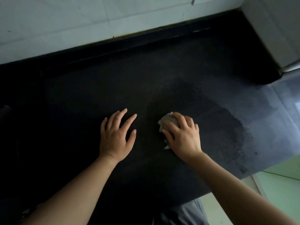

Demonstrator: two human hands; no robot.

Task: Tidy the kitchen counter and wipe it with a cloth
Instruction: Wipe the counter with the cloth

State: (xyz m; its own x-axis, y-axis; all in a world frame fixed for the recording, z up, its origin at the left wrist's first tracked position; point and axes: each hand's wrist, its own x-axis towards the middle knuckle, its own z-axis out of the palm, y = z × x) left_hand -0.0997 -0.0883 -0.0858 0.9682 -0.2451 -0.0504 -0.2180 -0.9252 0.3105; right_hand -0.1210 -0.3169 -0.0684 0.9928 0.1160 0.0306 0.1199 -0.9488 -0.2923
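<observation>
Head view, grey crumpled cloth (167, 123) under right hand (182, 135), black counter (97, 88)

Left hand (116, 137): palm down, fingers spread flat, thumb out to the right, forearm bare. Right hand (182, 135): palm down, fingers curled and pressed over a bunched wad, wrist angled inward, forearm bare.

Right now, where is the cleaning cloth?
In the head view, the cloth is bunched under the right hand on the dark counter, right of the flat left hand.
</observation>
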